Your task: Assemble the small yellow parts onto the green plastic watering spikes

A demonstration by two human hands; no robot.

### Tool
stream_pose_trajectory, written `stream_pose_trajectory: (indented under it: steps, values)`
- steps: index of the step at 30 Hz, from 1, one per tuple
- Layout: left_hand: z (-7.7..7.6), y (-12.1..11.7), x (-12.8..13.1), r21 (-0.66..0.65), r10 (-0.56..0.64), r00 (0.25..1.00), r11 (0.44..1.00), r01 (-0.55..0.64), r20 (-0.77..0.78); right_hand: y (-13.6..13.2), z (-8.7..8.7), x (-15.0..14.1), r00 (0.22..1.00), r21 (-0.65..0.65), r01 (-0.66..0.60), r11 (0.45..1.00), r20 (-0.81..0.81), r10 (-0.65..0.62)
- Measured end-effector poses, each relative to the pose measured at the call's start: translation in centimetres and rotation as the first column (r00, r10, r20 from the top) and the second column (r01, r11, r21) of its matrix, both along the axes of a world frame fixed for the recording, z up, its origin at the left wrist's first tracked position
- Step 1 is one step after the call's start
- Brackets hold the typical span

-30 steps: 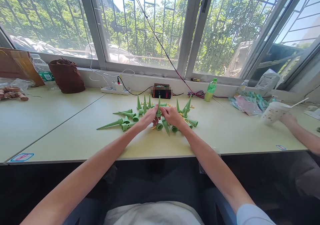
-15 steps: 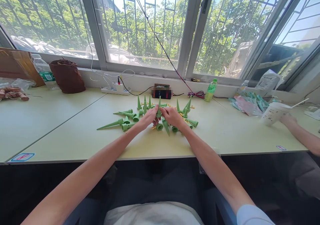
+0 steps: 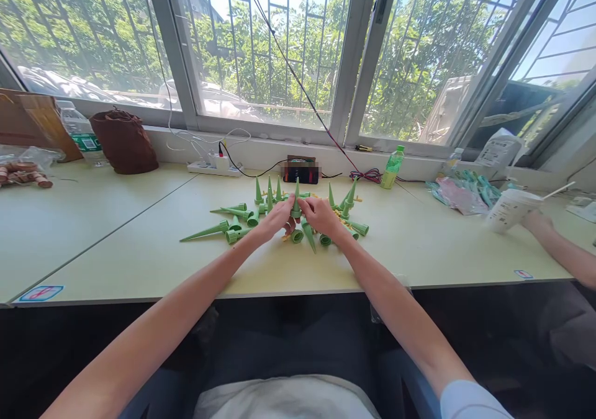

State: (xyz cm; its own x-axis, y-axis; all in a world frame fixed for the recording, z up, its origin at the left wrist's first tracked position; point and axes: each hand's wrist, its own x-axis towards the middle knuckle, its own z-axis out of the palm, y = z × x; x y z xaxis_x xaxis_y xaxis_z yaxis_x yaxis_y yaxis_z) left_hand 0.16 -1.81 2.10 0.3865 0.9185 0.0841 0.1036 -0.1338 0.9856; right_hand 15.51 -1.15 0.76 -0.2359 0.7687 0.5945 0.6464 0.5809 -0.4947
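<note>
Between my two hands a green plastic watering spike (image 3: pixel 297 199) stands with its point up. My left hand (image 3: pixel 278 216) grips it from the left, its fingers curled around the lower end. From the right, my right hand (image 3: pixel 319 213) is closed against the same spike, its fingertips partly hidden. Several more green spikes lie around my hands, such as a long one (image 3: pixel 205 231) on the left and a tilted one (image 3: pixel 308 235) just in front. Others stand upright, including a spike (image 3: pixel 259 191) behind my left hand. Small yellow pieces (image 3: pixel 345 220) show among those at the right.
Behind the spikes a phone (image 3: pixel 302 172) leans near the window sill. A power strip (image 3: pixel 215 168) with cables and a green bottle (image 3: pixel 392 167) stand along the back. At right, another person's hand (image 3: pixel 537 221) is by a white cup (image 3: pixel 513 210). A brown bag (image 3: pixel 125 142) sits at left.
</note>
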Motion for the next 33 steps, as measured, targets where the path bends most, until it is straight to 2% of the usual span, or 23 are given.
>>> stream_pose_trajectory:
  steps: [33]
  values:
    - [0.04,0.0,-0.21,0.016,-0.032,0.997,0.999,0.033,-0.07,0.27,-0.23,0.17,0.999,-0.008,-0.039,0.999,0.019,0.039]
